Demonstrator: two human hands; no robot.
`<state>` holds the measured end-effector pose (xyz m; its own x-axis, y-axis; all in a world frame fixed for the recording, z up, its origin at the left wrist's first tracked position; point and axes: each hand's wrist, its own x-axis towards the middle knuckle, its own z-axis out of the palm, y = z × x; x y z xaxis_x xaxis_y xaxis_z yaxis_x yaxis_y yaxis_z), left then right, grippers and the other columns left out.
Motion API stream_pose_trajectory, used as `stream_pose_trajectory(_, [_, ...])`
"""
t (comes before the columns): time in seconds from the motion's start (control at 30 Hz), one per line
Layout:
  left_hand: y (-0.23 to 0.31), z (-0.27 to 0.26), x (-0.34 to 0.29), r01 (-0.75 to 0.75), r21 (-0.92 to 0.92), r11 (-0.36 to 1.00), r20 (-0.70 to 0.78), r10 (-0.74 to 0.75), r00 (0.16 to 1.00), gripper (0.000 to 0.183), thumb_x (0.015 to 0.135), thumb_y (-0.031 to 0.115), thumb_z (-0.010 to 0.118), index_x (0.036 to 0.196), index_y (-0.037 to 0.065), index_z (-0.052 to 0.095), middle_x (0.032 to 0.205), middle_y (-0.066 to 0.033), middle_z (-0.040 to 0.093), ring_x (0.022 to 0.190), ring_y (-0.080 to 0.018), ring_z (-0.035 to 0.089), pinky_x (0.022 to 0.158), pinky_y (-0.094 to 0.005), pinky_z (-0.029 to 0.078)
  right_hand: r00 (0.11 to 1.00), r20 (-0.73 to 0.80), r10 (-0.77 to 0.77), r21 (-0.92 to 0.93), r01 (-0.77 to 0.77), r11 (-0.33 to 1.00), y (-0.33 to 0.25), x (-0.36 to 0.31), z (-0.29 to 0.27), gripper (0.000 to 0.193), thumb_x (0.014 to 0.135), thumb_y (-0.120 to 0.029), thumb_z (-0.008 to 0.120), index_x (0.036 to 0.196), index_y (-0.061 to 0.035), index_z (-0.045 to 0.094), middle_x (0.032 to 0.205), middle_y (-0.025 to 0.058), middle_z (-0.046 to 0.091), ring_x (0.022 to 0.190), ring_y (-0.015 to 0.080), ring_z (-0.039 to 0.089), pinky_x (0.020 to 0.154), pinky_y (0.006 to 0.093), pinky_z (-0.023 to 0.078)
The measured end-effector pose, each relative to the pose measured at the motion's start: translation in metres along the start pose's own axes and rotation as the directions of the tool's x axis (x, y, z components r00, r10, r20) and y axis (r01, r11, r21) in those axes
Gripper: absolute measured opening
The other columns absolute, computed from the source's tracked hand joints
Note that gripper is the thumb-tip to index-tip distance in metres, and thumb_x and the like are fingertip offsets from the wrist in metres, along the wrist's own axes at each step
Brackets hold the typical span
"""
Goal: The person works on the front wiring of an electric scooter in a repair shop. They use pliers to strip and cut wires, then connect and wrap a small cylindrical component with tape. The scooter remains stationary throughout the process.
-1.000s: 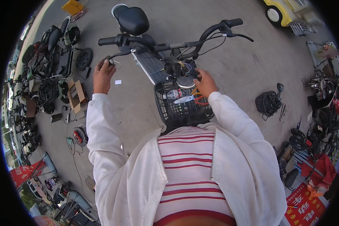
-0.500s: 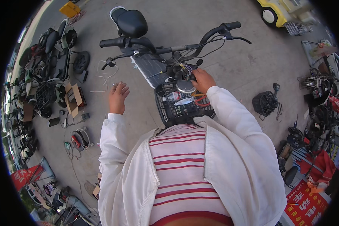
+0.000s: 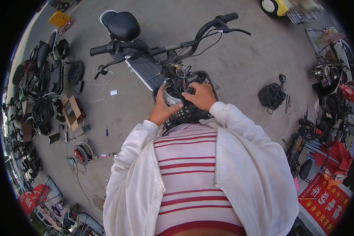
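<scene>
Both my hands are on the round headlight (image 3: 172, 95) sitting in the bike's black front basket (image 3: 202, 76). My left hand (image 3: 161, 111) cups its lower left side, fingers curled around the rim. My right hand (image 3: 201, 96) is closed over its right edge from above. Loose wires (image 3: 176, 67) bunch just behind, under the handlebar (image 3: 161, 49). The black seat (image 3: 123, 26) is farther back. A cardboard box (image 3: 72, 112) and a screwdriver (image 3: 106, 130) lie on the concrete to my left.
</scene>
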<state>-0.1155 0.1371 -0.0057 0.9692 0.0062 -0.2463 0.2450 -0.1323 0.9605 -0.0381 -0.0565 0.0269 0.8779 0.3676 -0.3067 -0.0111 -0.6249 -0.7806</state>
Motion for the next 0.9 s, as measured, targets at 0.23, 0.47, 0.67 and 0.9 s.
stream_pose_trajectory(0.23, [-0.008,0.001,0.007,-0.07,-0.365,0.928,-0.038,0.06,0.997,0.109,0.072,0.029,0.083,0.15,0.009,0.009,0.139,-0.0174,0.038,0.127,-0.0277,0.042,0.108,-0.0378,0.032,0.996,-0.062,0.071,0.173,-0.059,0.983,-0.006,-0.003,0.016,0.046,0.08,-0.041,0.069,0.085,0.004,0.064,0.074,0.0187,0.064,0.07,0.0301,0.063,0.067,0.0387,0.048])
stream_pose_trajectory(0.47, [-0.012,-0.003,0.019,0.047,-0.541,0.839,-0.01,-0.062,0.998,0.093,0.08,0.028,0.071,0.15,0.01,0.012,0.139,-0.0142,0.042,0.125,-0.0293,0.047,0.106,-0.0404,0.037,0.94,0.245,0.238,0.498,-0.333,0.801,-0.006,-0.003,0.015,0.04,0.087,-0.035,0.063,0.097,0.0034,0.062,0.074,0.0139,0.065,0.068,0.0295,0.061,0.068,0.0379,0.05])
stream_pose_trajectory(0.67, [-0.019,-0.015,0.027,0.247,-0.822,0.513,0.124,-0.262,0.957,0.065,0.087,0.049,0.055,0.135,0.006,0.046,0.129,-0.0149,0.057,0.118,-0.0312,0.055,0.103,-0.0458,0.042,0.996,-0.087,0.002,0.113,0.008,0.994,0.042,0.028,0.017,0.035,0.083,-0.015,0.061,0.116,-0.005,0.062,0.107,0.0175,0.06,0.099,0.0311,0.06,0.089,0.0406,0.047])
stream_pose_trajectory(0.9, [-0.009,-0.016,0.039,0.243,-0.885,0.397,0.125,-0.301,0.945,0.065,0.09,0.058,0.047,0.125,0.003,0.055,0.117,-0.0168,0.064,0.103,-0.0327,0.063,0.093,-0.0462,0.051,0.869,0.021,-0.495,-0.256,0.483,0.837,0.062,0.054,0.028,0.026,0.083,-0.019,0.063,0.106,-0.0059,0.065,0.105,0.0155,0.061,0.1,0.0339,0.058,0.087,0.0429,0.046])
